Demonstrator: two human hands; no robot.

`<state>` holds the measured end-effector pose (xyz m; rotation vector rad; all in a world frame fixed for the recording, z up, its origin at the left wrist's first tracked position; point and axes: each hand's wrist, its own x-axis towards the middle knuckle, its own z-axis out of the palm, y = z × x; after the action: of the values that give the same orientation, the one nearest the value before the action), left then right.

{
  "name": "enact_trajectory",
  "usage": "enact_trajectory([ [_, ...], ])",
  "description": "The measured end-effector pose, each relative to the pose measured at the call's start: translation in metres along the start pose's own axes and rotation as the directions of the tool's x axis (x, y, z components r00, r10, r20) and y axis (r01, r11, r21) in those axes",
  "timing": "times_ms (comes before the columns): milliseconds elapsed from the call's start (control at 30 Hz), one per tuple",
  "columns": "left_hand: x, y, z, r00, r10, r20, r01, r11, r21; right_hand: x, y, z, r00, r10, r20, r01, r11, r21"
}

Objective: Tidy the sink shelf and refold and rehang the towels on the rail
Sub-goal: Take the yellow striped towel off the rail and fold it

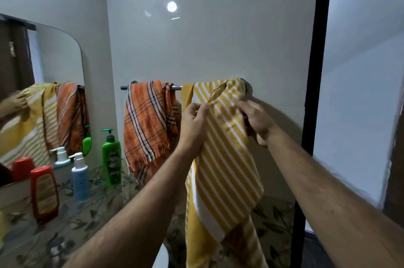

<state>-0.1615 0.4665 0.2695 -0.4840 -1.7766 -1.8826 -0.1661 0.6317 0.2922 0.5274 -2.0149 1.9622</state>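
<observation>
Hanging over the right end of the rail (pixel 176 87): yellow striped towel (pixel 223 158), bunched and twisted, long tail dropping down past the bottom edge. Left hand (pixel 193 124) gripping a fold of it, fingers (pixel 200 109) curled round the cloth. Right hand (pixel 255 120) just beside the towel's right edge, fingers bent and touching the cloth; cannot tell if really holding. Only a thin strip of wall between that hand and the black door frame (pixel 314 71), so little room on the right. Short bare bit of rail showing between the two towels.

Draped over the left part of the rail: orange checked towel (pixel 149 123), fringe hanging near the shelf. Two towels in all.

Standing on the glass shelf (pixel 65 219), three bottles: green pump bottle (pixel 111 158) nearest the orange towel, blue pump bottle (pixel 80 177) next, red bottle (pixel 44 194) nearer the front edge. All closed; cannot tell how full. Mirror (pixel 54 66) above the shelf, showing towels and bottles again.
</observation>
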Motion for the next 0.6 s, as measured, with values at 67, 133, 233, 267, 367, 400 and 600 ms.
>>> enact_trajectory([
  [67,-0.016,0.002,-0.007,0.999,0.019,0.048,-0.018,1.000,-0.010,0.002,0.004,0.003,0.997,0.077,-0.025,-0.076,0.996,0.054],
  [133,-0.033,0.002,-0.013,0.993,0.040,0.110,-0.041,0.999,0.009,0.001,0.005,0.009,0.994,0.102,-0.026,-0.099,0.991,0.092],
  [233,-0.052,-0.003,-0.025,0.988,0.010,0.152,-0.018,0.998,0.055,0.001,0.008,0.023,0.993,0.029,-0.117,-0.011,0.988,0.153],
  [267,-0.054,-0.005,-0.028,0.988,-0.019,0.151,0.010,0.998,0.059,0.001,0.008,0.029,0.991,0.000,-0.131,0.022,0.986,0.167],
  [367,-0.057,-0.004,-0.039,0.989,-0.127,0.078,0.122,0.991,0.061,-0.008,0.006,0.050,0.993,-0.086,-0.083,0.096,0.989,0.116],
  [400,-0.057,-0.003,-0.043,0.989,-0.137,0.056,0.134,0.990,0.051,-0.012,0.008,0.057,0.991,-0.123,-0.058,0.126,0.991,0.041],
  [600,-0.054,0.001,-0.059,0.984,-0.169,0.056,0.167,0.985,0.040,-0.035,0.027,0.081,0.942,-0.208,0.262,0.247,0.961,-0.126],
])
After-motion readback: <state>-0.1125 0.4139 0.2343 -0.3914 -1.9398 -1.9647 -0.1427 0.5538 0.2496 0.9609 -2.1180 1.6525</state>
